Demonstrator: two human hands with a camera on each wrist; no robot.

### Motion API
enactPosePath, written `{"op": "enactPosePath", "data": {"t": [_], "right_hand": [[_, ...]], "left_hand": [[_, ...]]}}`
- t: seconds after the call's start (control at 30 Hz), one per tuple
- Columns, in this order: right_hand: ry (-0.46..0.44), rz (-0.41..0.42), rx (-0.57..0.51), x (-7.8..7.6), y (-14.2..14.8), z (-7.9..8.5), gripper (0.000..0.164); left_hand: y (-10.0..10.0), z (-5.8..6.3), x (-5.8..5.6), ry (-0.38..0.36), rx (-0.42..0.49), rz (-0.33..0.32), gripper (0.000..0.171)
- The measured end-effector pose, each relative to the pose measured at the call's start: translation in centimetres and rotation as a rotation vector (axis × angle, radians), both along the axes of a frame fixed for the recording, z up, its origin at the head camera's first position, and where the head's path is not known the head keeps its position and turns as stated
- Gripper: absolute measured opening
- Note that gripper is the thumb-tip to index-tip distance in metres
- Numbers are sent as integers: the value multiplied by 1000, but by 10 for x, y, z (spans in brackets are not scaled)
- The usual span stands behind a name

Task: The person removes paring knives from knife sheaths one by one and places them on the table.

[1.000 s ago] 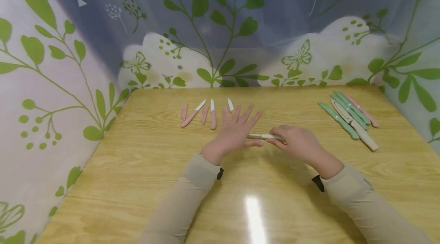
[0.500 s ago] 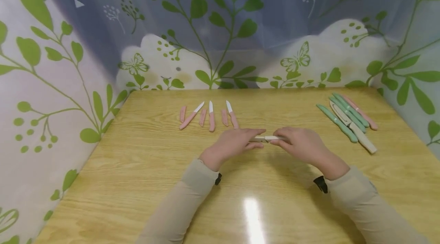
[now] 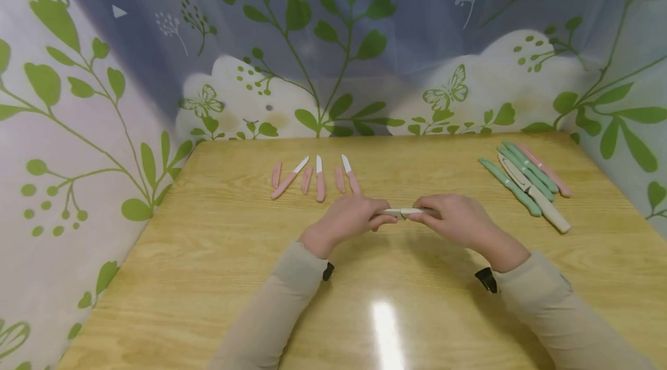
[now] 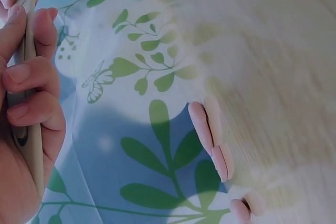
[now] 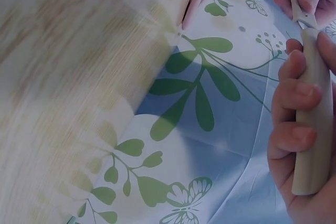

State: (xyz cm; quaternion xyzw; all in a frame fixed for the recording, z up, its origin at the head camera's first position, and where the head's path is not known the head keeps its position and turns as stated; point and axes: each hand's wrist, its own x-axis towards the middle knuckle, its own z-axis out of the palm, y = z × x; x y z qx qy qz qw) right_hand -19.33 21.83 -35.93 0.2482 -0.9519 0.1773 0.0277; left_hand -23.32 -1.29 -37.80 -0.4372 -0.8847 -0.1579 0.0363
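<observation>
Over the middle of the table, a cream-coloured paring knife is held level between both hands. My right hand grips its handle, the fingers curled round it in the right wrist view. The cream sheath at the other end is in my left hand, thumb and fingers wrapped about it. Sheath and handle meet end to end in the head view, with a narrow sliver showing at the joint. Most of the blade is hidden. Just beyond the left hand lies a pink knife with its white blade bare.
Further left lie two more bare pink knives, with pink sheaths beside them. At the back right is a pile of sheathed green knives, a cream knife and a pink knife. Patterned cloth walls the table's back and sides.
My left hand was spread with straight fingers beside the sheath; its fingers have since curled round it. The right hand keeps its hold on the handle, almost in place.
</observation>
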Motion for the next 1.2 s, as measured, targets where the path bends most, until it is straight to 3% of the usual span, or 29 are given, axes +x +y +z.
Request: {"op": "enactPosePath", "data": {"t": [0.2, 0.53, 0.9, 1.2], "right_hand": [[4, 5, -9, -1, -1, -3, 23], [-49, 33, -37, 4, 3, -3, 22], [-47, 43, -32, 2, 2, 3, 22], [-52, 43, -32, -1, 2, 3, 25]], "left_hand": [[-3, -1, 1, -51, -6, 3, 29], [-2, -2, 4, -47, -32, -20, 30], [-3, 5, 2, -141, -5, -27, 30], [-3, 7, 3, -121, -30, -10, 29]]}}
